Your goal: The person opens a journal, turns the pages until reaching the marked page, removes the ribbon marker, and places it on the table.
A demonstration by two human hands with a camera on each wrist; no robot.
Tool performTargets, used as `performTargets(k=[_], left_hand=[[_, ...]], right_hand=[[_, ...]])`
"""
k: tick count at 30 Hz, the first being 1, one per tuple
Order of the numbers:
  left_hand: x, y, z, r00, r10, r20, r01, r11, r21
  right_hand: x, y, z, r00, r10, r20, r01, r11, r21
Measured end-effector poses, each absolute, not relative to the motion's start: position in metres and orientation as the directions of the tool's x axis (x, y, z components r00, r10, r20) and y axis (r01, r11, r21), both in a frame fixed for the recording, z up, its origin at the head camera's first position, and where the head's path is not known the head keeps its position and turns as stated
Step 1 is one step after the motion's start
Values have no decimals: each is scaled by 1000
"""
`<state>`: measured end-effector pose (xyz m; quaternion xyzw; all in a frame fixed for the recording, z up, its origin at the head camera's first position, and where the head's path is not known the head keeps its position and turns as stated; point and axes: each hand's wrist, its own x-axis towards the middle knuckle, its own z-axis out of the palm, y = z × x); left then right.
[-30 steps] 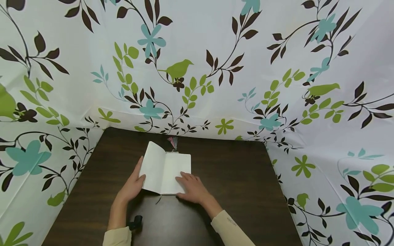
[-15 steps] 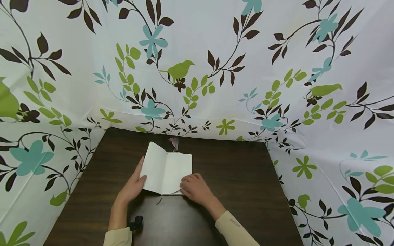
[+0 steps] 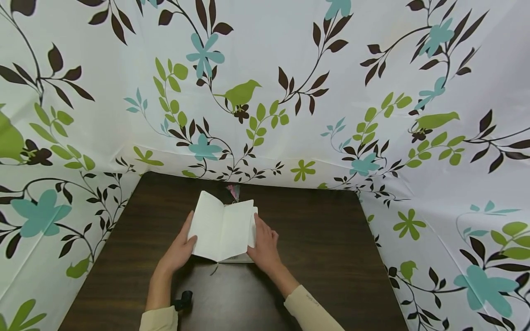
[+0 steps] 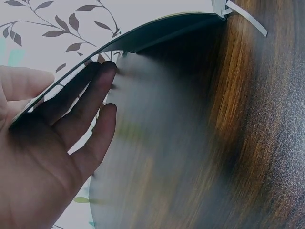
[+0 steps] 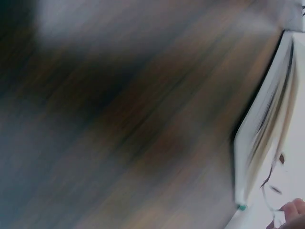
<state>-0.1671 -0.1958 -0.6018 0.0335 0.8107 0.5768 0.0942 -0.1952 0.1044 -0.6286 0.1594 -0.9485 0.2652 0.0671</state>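
A notebook (image 3: 236, 230) with blank white pages lies spread on the dark table, its left side raised. My left hand (image 3: 179, 250) holds that left side by its outer edge. In the left wrist view, the thumb of my left hand (image 4: 52, 138) lies over the dark cover (image 4: 157, 36), with fingers beneath. At the right side, my right hand (image 3: 265, 246) holds lifted pages by their outer edge, thumb near the lower corner. In the right wrist view, the notebook's page edges (image 5: 267, 129) fan apart, and only fingertips (image 5: 293, 212) show at the corner.
A pink and grey tassel (image 3: 234, 191) lies beyond the notebook's top edge. A thin ribbon (image 3: 214, 269) hangs from its lower edge. The brown wooden table (image 3: 323, 248) meets a patterned cloth (image 3: 265, 161) behind and at both sides. A black object (image 3: 183, 299) sits beside the left sleeve.
My right hand has gone from resting flat on the right page to gripping its edge. Some right-hand pages have lifted from those beneath. My left hand stays in place.
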Motion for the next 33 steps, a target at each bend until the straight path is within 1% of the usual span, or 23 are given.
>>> performTargets(k=[3, 6, 8, 12, 15, 20, 24, 26, 29, 33], left_hand=[[-168, -194, -602, -981, 149, -121, -64, 340, 938], [-165, -192, -604, -986, 113, -122, -75, 353, 932], [-163, -188, -606, -991, 87, -99, -62, 359, 931], [-160, -180, -609, -998, 36, -49, -32, 383, 923], [-158, -177, -609, -999, -1, -41, -38, 415, 909], [-156, -175, -605, -994, -53, -95, -108, 425, 899], [-158, -175, -602, -984, -116, -132, -172, 472, 864], [-160, -175, -601, -982, -139, -129, -183, 511, 840], [-161, -175, -601, -981, -154, -118, -182, 522, 833], [-162, -176, -602, -982, -156, -101, -168, 514, 841]], right_hand=[[-190, 91, -623, -938, -295, 184, -348, 784, -514], [-184, 75, -622, -920, -357, 162, -387, 761, -521], [-180, 65, -623, -908, -395, 139, -406, 745, -529], [-173, 51, -626, -875, -468, 120, -460, 731, -504], [-170, 44, -628, -848, -516, 123, -509, 725, -464], [-168, 39, -628, -801, -586, 120, -579, 711, -399], [-170, 42, -629, -767, -634, 102, -622, 694, -363], [-172, 46, -630, -769, -633, 94, -619, 698, -361], [-177, 56, -630, -790, -608, 78, -593, 725, -350], [-184, 75, -631, -808, -588, 38, -577, 777, -253]])
